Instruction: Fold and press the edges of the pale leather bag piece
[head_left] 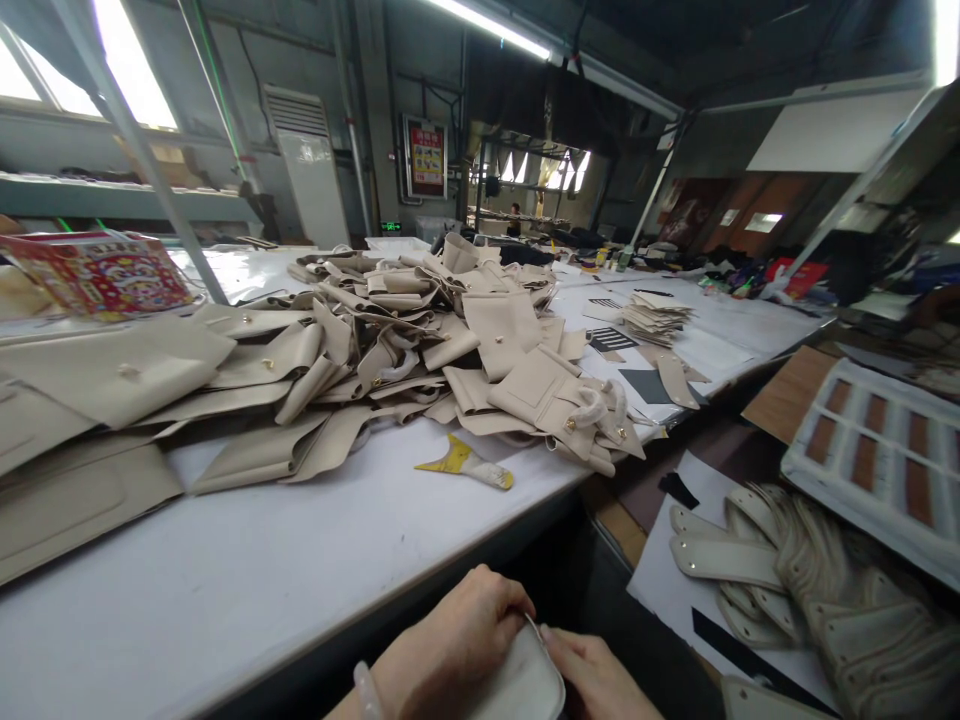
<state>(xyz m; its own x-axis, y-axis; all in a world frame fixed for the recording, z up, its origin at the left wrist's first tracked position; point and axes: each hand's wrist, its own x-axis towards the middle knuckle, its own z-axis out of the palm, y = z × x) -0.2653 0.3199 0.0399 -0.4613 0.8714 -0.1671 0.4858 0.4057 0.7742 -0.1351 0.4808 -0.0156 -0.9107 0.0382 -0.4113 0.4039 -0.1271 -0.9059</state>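
Panel (523, 672) sits at the bottom centre of the frame, its edge gripped by the fingers of your left hand (461, 632) and right hand (596, 672), while a yellow tool (469, 462) lies mid-frame on the table (285, 570).

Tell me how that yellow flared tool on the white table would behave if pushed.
The tool would probably slide rather than roll, since it lies flat. It looks light, being small and thin. Its broad, flared end may make it swivel if nudged there.
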